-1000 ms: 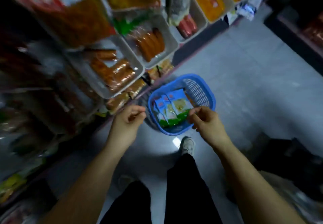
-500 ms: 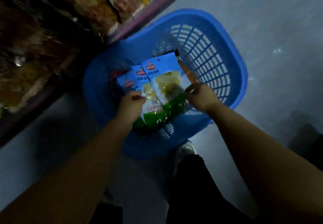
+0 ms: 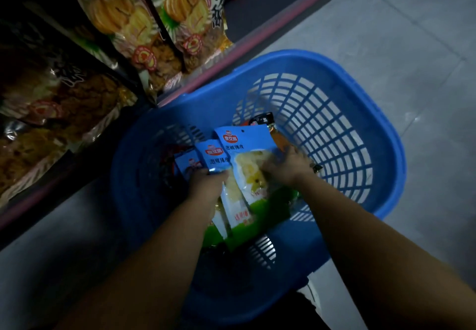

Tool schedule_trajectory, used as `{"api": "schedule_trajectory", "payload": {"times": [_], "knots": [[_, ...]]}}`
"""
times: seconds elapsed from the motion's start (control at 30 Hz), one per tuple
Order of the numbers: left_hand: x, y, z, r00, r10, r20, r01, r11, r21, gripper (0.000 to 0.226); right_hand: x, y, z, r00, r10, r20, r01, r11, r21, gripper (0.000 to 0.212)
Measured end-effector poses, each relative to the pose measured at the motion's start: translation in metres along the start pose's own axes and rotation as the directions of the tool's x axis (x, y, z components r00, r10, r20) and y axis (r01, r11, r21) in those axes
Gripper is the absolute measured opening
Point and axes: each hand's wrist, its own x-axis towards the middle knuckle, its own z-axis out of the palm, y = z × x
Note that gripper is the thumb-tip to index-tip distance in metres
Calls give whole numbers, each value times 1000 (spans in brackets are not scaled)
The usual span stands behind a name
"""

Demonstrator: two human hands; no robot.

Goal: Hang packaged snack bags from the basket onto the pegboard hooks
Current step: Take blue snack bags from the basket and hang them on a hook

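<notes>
Pumpkin-print bags (image 3: 154,20) crowd the shelf left of your blue basket (image 3: 360,113) on the floor. Inside it, your left hand (image 3: 206,185) and right hand (image 3: 288,167) clasp overlapping blue-and-green snack bags (image 3: 242,146).

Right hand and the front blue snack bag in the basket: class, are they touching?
Touching. The head view shows the right hand lying on the front snack bag, fingers covering part of its clear window.

- We see a dim, underexposed view; the floor (image 3: 386,33) at upper right is brightest.
- Forearms and shelf bags (image 3: 64,102) sink into shadow, edges bowed.
</notes>
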Motion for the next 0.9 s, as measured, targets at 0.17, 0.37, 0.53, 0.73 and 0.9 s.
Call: {"api": "schedule_trajectory", "payload": {"times": [0.17,0.37,0.53,0.73,0.9], "knots": [[-9,-1,4,994,78,74,-77,997,-17,22,0,-11,10,977,123,174,-197,832,519,89],[-20,-3,-1,989,145,40,-139,983,-118,29,-13,-6,1,926,-21,377,-288,606,742,48],[-31,2,-26,994,78,-83,-102,933,-345,10,-29,-14,-37,882,-246,402,-252,476,843,32],[-114,22,-80,962,120,-247,-204,914,-351,7,-111,-41,-120,909,-305,284,-122,458,881,49],[-251,92,-152,898,191,-397,-338,877,-341,10,-260,-106,-177,957,-277,85,66,494,867,23]]}}
